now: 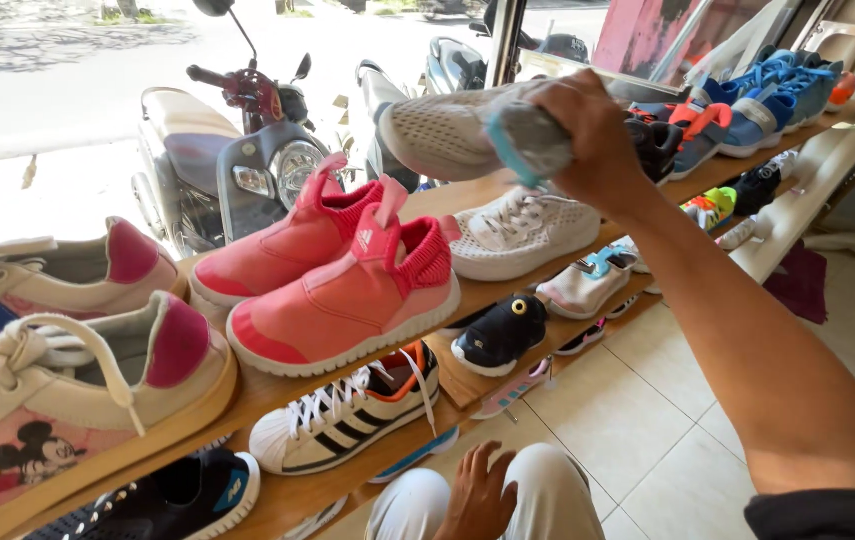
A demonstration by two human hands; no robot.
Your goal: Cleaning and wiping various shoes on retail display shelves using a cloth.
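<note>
My right hand [596,135] is raised over the top wooden shelf [468,195] and grips the heel of a grey-white mesh shoe [448,130] with a light blue pull tab, holding it in the air. Below it on the shelf sits a matching white laced shoe [523,232]. A pair of pink slip-on shoes [343,270] stands to the left of that. My left hand [478,495] rests on my knee, in light trousers, at the bottom of the view, holding nothing.
Cream and pink cartoon-print shoes [68,370] stand far left. Lower shelves hold a white black-striped sneaker [348,415], a dark blue child's shoe [500,335] and others. Blue and orange shoes [748,100] sit at the shelf's far end. Motor scooters [233,150] are parked outside. Tiled floor [648,420] lies on the right.
</note>
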